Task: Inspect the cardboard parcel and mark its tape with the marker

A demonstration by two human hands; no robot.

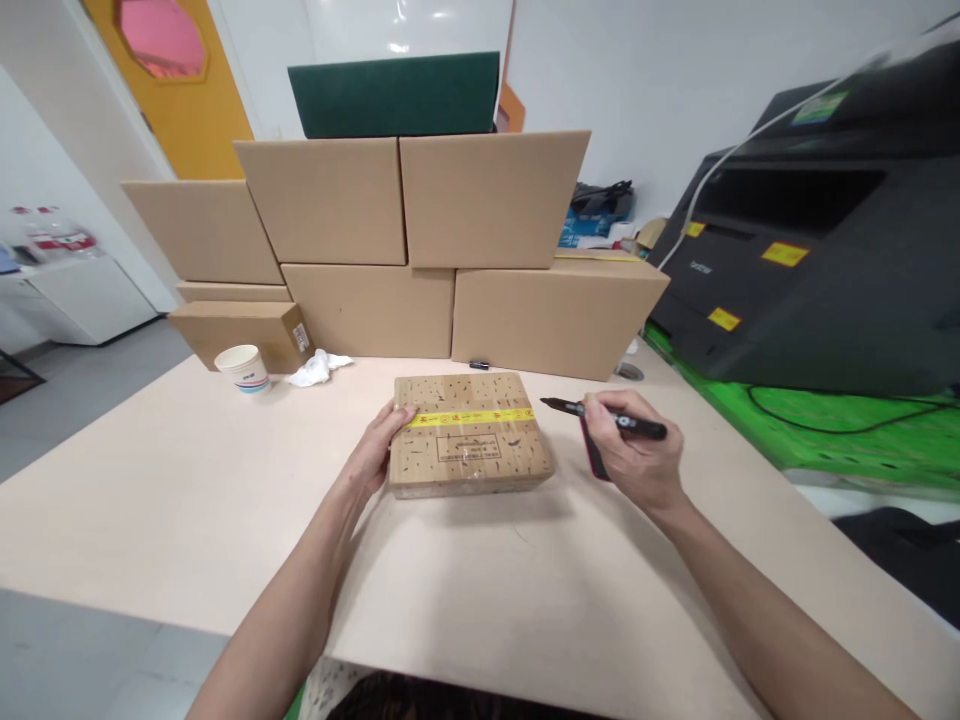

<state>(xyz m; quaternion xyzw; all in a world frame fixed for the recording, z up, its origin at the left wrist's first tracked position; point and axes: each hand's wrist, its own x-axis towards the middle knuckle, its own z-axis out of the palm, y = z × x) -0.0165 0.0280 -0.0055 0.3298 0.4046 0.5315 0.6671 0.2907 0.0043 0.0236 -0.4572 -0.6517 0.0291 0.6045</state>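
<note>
A small cardboard box (471, 470) with yellow printed tape across its top sits in front of me, dotted with many short dark marks. My left hand (376, 445) grips its left side, thumb on the top edge and the other fingers mostly hidden beside it. In my right hand (639, 455) is an uncapped black marker (630, 424), pinched between thumb and fingers. Its dark tip points left, just off the box's right edge and not touching it. Partly covered by that hand, a dark flat object with a red edge (595, 452) lies on the table.
Behind the box stand stacked cardboard cartons (367, 310) with a dark green box (397, 97) on top. A black marker cap (478, 365) lies before them. Left are a paper cup (244, 370) and crumpled tissue (319, 368). A black printer (817, 240) stands on the right.
</note>
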